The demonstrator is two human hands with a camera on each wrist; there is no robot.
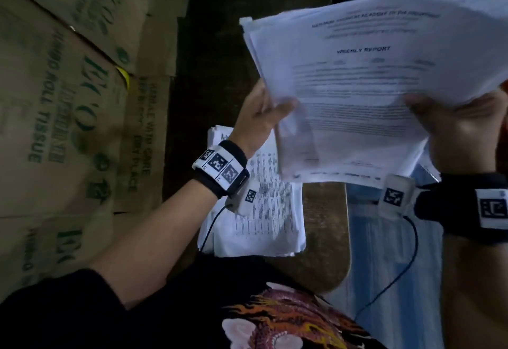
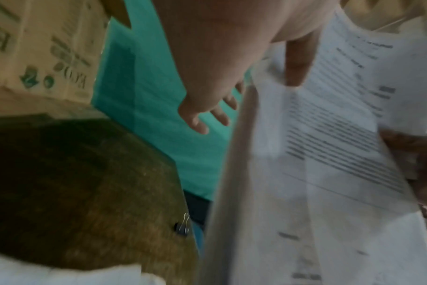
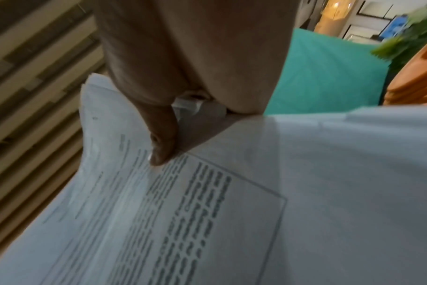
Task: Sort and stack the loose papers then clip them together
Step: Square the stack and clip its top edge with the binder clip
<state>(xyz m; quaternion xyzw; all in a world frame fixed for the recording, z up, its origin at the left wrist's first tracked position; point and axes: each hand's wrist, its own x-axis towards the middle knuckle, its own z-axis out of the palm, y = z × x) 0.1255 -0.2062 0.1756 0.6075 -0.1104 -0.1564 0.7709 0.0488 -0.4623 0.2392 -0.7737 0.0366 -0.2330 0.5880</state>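
Note:
Both hands hold a thick stack of white printed papers (image 1: 357, 96) up in the air; the top sheet reads "WEEKLY REPORT". My left hand (image 1: 275, 109) pinches its left edge, thumb (image 2: 297, 63) on the front and fingers (image 2: 200, 123) behind. My right hand (image 1: 439, 112) grips the right edge, with its thumb (image 3: 161, 150) pressed on the printed sheet (image 3: 183, 212). A second pile of papers (image 1: 261, 219) lies on the brown table (image 1: 321, 238) under my left wrist. A small black binder clip (image 2: 182, 226) sits near the table's edge (image 2: 85, 183).
Stacked cardboard boxes (image 1: 68, 101) printed with green text fill the left side, close to the table. A teal panel (image 2: 146, 96) stands behind the papers. A blue striped surface (image 1: 384, 252) lies right of the table. Something orange (image 3: 417, 77) is at the far right.

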